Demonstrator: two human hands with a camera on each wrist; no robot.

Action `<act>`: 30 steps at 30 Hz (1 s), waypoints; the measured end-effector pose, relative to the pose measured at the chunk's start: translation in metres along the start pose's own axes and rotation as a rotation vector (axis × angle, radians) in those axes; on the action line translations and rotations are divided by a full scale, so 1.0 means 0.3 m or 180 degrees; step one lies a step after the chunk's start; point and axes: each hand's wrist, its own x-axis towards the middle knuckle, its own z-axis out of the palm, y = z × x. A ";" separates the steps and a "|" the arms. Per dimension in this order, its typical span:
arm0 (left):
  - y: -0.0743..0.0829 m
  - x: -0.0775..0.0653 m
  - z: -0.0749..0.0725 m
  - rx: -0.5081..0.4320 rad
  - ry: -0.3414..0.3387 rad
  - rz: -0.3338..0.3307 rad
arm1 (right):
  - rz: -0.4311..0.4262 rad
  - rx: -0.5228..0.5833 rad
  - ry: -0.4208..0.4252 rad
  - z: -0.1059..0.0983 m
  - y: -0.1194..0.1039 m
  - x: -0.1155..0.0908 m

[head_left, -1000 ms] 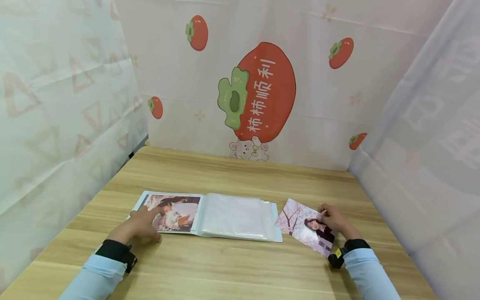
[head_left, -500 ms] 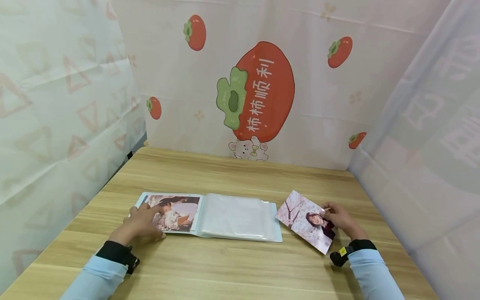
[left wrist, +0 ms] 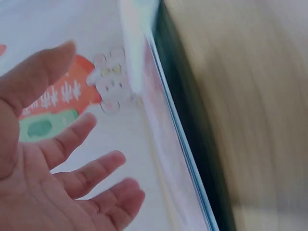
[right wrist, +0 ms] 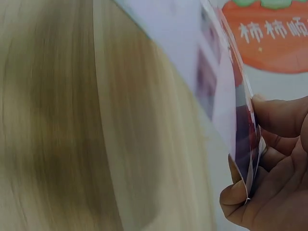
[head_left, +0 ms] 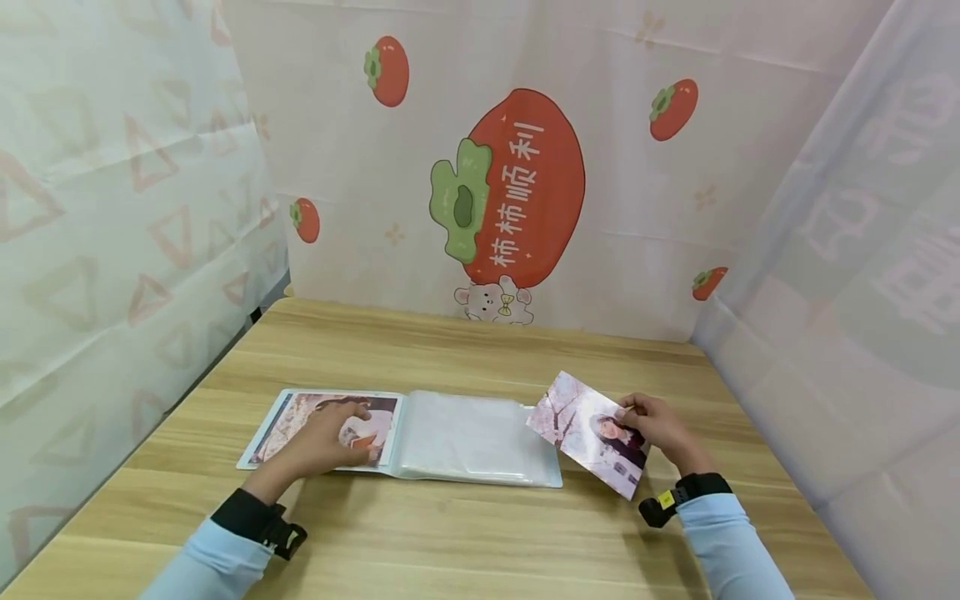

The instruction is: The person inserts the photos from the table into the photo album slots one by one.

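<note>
An open photo album (head_left: 553, 471) lies on the table, with a photo (head_left: 288, 421) in its left side and clear plastic sleeves (head_left: 465, 433) on its right. My left hand (head_left: 322, 437) is over the left page; in the left wrist view its fingers (left wrist: 91, 178) are spread, relaxed and hold nothing. At the album's right end, my right hand (head_left: 660, 429) pinches the edge of a loose photo (head_left: 581, 425) with pink blossoms and a person on it. The right wrist view shows the thumb (right wrist: 279, 115) on one face of that slightly bent photo and fingers behind it.
The wooden table (head_left: 480, 542) carries the album near its middle. A white cloth backdrop (head_left: 630, 250) with printed persimmons stands along the back edge, and cloth walls (head_left: 135, 275) rise at the left and right.
The left hand has come off the album's left edge and moved right across the page. The right hand has lifted the loose photo and carried it slightly left, to the album's right edge.
</note>
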 end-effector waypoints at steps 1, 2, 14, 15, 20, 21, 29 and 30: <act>0.013 0.004 0.004 -0.0103 0.0012 0.0018 | -0.0020 0.0020 -0.0017 0.009 -0.013 0.002; 0.025 0.008 0.008 -0.0227 0.0015 0.0004 | -0.0046 0.0041 -0.0031 0.018 -0.026 0.004; 0.146 0.073 0.080 -0.1960 -0.0304 -0.0371 | -0.0389 0.0183 -0.0200 0.156 -0.190 0.000; 0.154 0.074 0.087 -0.2095 -0.0406 -0.0360 | -0.0438 0.0193 -0.0221 0.167 -0.212 -0.007; 0.192 0.071 0.124 -0.2438 -0.0822 -0.0218 | -0.0607 0.0171 -0.0356 0.218 -0.316 -0.057; 0.200 0.071 0.129 -0.2490 -0.0869 -0.0190 | -0.0630 0.0149 -0.0372 0.228 -0.334 -0.066; 0.231 0.077 0.154 -0.2555 -0.0947 -0.0139 | -0.0862 0.0132 -0.0580 0.306 -0.395 -0.086; 0.231 0.078 0.157 -0.2542 -0.0929 -0.0151 | -0.0890 0.0145 -0.0610 0.314 -0.397 -0.086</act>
